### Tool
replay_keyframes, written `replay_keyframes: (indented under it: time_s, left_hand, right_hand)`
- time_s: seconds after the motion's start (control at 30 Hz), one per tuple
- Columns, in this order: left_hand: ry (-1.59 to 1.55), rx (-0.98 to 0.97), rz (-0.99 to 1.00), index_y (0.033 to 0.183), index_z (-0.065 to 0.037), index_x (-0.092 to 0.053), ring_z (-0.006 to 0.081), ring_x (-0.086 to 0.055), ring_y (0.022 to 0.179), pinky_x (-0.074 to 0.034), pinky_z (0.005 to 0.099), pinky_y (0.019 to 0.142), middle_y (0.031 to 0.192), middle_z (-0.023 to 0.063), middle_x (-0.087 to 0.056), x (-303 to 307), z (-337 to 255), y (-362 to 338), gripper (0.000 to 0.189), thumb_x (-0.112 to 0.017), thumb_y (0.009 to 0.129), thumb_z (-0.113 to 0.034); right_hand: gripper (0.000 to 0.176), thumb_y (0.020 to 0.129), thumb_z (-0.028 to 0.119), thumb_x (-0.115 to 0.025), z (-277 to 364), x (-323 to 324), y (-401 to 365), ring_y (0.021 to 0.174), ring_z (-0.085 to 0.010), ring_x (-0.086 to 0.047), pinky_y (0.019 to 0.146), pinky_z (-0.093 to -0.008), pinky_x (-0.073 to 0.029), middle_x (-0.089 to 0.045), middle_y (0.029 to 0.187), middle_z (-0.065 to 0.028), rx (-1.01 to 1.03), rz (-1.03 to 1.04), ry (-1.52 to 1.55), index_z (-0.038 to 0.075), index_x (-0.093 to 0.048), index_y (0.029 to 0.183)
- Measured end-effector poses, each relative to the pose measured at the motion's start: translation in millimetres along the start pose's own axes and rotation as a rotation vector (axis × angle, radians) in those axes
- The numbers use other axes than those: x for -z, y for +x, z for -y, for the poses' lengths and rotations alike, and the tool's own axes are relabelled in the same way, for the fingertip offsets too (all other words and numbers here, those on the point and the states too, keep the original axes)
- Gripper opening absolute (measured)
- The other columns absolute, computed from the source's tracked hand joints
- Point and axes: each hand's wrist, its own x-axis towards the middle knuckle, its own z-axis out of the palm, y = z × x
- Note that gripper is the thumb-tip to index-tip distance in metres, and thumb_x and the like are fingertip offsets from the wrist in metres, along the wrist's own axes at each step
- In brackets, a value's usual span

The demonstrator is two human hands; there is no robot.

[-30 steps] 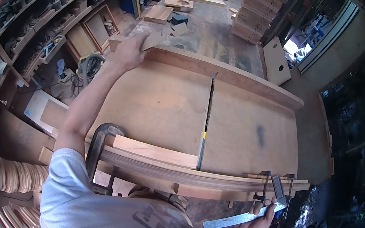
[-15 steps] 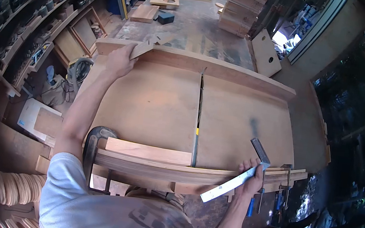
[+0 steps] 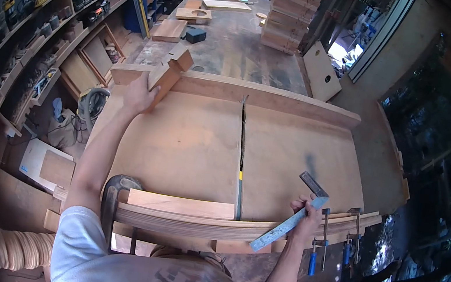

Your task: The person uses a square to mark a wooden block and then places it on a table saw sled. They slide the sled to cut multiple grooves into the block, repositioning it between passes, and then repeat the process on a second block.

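Observation:
My left hand (image 3: pixel 140 94) is closed around a notched wooden block (image 3: pixel 168 76), tilted over the rear fence (image 3: pixel 279 99) of a plywood sled (image 3: pixel 183 146). My right hand (image 3: pixel 309 218) grips a try square (image 3: pixel 282 231) above the sled's front right edge. Its metal blade points toward my body and its dark stock points away, up and left. A dark slot (image 3: pixel 241 155) with a yellow mark runs down the sled between my hands. Along the front rail (image 3: pixel 165 223) lies a short pale wood strip (image 3: pixel 180 204).
A large C-clamp (image 3: pixel 109 199) grips the front rail's left end; bar clamps (image 3: pixel 323 242) hang at the right. Behind, a worktable (image 3: pixel 222 52) carries wood pieces, a small dark box (image 3: pixel 195 35) and a tall wood stack (image 3: pixel 289 15). Tool shelves (image 3: pixel 52 7) line the left wall.
The notched block has come nearer and turned, showing more of its side. The try square has tilted, its blade now blue-grey instead of bright white. My view has shifted slightly upward.

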Motion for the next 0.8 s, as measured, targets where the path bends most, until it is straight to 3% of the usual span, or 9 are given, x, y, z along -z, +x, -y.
replay_keyframes:
  time_s: [0.17,0.3,0.4,0.5,0.6,0.8]
  left_hand:
    - [0.028,0.037,0.0,0.13,-0.007,-0.061,0.045,-0.072,0.105,-0.056,0.0562,0.091,0.109,0.0248,-0.076,-0.7,0.0,-2.8,0.055,-0.077,0.09,-0.041]
    - [-0.002,0.032,-0.036,0.128,-0.007,-0.063,0.0449,-0.072,0.104,-0.056,0.057,0.09,0.109,0.0247,-0.076,-2.7,2.4,-4.1,0.054,-0.077,0.09,-0.043]
    - [0.092,-0.06,-0.198,0.129,-0.007,-0.065,0.0447,-0.073,0.103,-0.057,0.0563,0.091,0.109,0.0249,-0.076,-12.6,15.9,-0.5,0.057,-0.077,0.09,-0.046]
    - [0.092,0.076,0.078,0.133,-0.008,-0.066,0.044,-0.074,0.102,-0.058,0.0549,0.091,0.108,0.0246,-0.077,-8.6,2.6,-24.4,0.062,-0.078,0.088,-0.049]
    - [0.1,0.043,-0.036,0.135,-0.01,-0.065,0.0428,-0.075,0.101,-0.058,0.0536,0.09,0.107,0.0233,-0.077,14.4,-6.1,-10.3,0.063,-0.079,0.088,-0.05]
    - [0.087,-0.051,0.027,0.134,-0.011,-0.065,0.0412,-0.074,0.102,-0.058,0.0524,0.089,0.109,0.0196,-0.078,-1.8,-4.5,-13.3,0.06,-0.078,0.089,-0.049]
  right_hand:
    - [0.063,0.092,0.003,-0.055,0.3,-0.7,-2.6,0.081,-0.0242,-0.074,0.079,-0.0371,-0.064,-0.071,0.115,-0.0186,0.014,0.034,-0.036,-0.007,-0.042,0.152]
    - [0.065,0.091,0.005,-0.058,-2.3,2.7,-2.3,0.083,-0.0242,-0.074,0.081,-0.0369,-0.063,-0.07,0.118,-0.0183,0.02,0.05,-0.025,-0.007,-0.042,0.153]
    - [0.064,0.091,0.008,-0.062,0.1,0.0,-1.2,0.084,-0.0244,-0.074,0.085,-0.0356,-0.061,-0.07,0.118,-0.0175,0.009,0.03,-0.047,-0.006,-0.046,0.152]
    - [0.059,0.092,0.009,-0.063,4.9,-0.4,-6.0,0.085,-0.0254,-0.074,0.086,-0.0354,-0.061,-0.07,0.118,-0.0173,0.044,0.057,-0.073,-0.008,-0.05,0.147]
    - [0.058,0.093,0.004,-0.061,-2.0,2.7,-4.8,0.084,-0.0243,-0.074,0.083,-0.0358,-0.064,-0.07,0.117,-0.0181,0.045,0.042,-0.038,-0.009,-0.047,0.147]
    - [0.06,0.092,0.0,-0.059,1.4,-2.6,-6.8,0.08,-0.0236,-0.075,0.079,-0.0352,-0.065,-0.072,0.116,-0.0184,0.028,0.023,-0.031,-0.008,-0.043,0.149]
